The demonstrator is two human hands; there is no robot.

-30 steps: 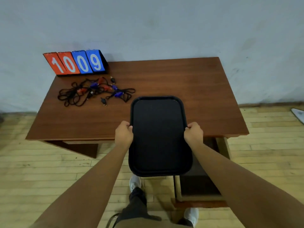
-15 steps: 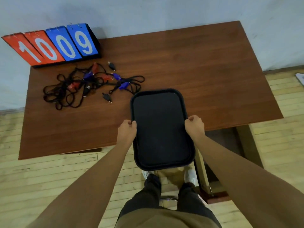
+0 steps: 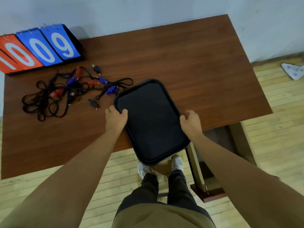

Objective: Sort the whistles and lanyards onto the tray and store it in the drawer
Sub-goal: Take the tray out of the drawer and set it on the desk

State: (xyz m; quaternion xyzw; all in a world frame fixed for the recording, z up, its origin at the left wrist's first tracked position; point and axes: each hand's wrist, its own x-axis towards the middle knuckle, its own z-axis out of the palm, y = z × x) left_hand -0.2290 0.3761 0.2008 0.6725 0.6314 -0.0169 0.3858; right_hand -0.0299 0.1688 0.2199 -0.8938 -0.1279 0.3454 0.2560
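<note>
A matte black rectangular tray (image 3: 151, 120) with rounded corners and a raised rim is gripped at its long sides. The left hand (image 3: 116, 119) and the right hand (image 3: 190, 123) each curl over the rim. Its far half lies over the smooth reddish wood-grain counter (image 3: 189, 63), while its near half juts past the edge. At ten o'clock from the tray, a tangle of black cord lanyards (image 3: 42, 102) holds blue whistles (image 3: 111, 90) and red ones. A wedge-shaped flip scoreboard (image 3: 41, 48) stands farther back. At four o'clock, a wooden drawer (image 3: 196, 168) stands open.

Brown wooden table (image 3: 197, 63) — pale wall (image 3: 148, 10), plank floor (image 3: 279, 116).
</note>
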